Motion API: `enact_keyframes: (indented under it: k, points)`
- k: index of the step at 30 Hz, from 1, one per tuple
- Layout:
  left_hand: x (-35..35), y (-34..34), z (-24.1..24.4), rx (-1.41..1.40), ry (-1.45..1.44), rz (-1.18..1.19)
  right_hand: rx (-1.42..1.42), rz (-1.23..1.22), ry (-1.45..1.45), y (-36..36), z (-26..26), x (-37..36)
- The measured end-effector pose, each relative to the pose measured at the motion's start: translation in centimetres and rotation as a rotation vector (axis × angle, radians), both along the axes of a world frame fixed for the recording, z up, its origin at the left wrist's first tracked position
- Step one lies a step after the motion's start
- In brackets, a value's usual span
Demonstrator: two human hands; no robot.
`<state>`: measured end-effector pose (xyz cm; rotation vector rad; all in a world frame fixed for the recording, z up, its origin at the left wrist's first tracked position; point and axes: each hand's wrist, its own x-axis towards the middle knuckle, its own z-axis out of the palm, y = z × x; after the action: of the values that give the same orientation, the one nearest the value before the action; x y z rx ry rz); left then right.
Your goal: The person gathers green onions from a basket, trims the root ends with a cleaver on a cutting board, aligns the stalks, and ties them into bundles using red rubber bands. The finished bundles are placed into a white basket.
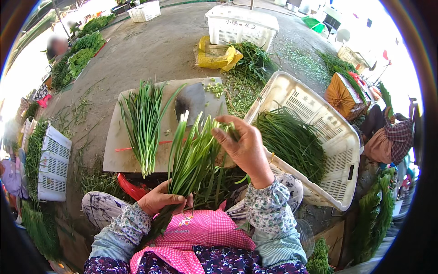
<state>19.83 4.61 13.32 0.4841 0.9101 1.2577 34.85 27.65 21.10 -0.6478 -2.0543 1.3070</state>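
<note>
My left hand is closed around a bunch of long green leafy stalks, probably garlic chives, low over a pink checked apron. At the pale upper ends of that bunch is my right hand, its thumb and forefinger bent around a few stalk ends; whether they pinch them is unclear. Another bundle of chives lies on a pale board, with red ties beside and under it. A wide cleaver blade rests at the board's far part, near chopped stalk bits.
A white plastic crate with loose chives stands tilted at the right. Beyond the board are a yellow bag, a green heap and another crate. A person sits at the far right. Trimmings litter the ground.
</note>
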Motion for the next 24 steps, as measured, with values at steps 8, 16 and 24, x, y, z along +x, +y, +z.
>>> enact_keyframes:
  k: [8, 16, 24]
  points:
    - [0.5, 0.0, -0.6, -0.056, 0.32, 0.024, -0.404, -0.001, 0.146, -0.9, -4.9, -0.1]
    - [1.8, -0.3, -2.0, 0.001, 0.329, 0.265, -0.746, -0.031, 0.282, -0.6, -5.7, 0.7]
    - [1.8, 0.0, -0.1, -0.18, 0.326, 0.127, -0.662, -0.296, 0.505, 1.4, -7.9, 1.8]
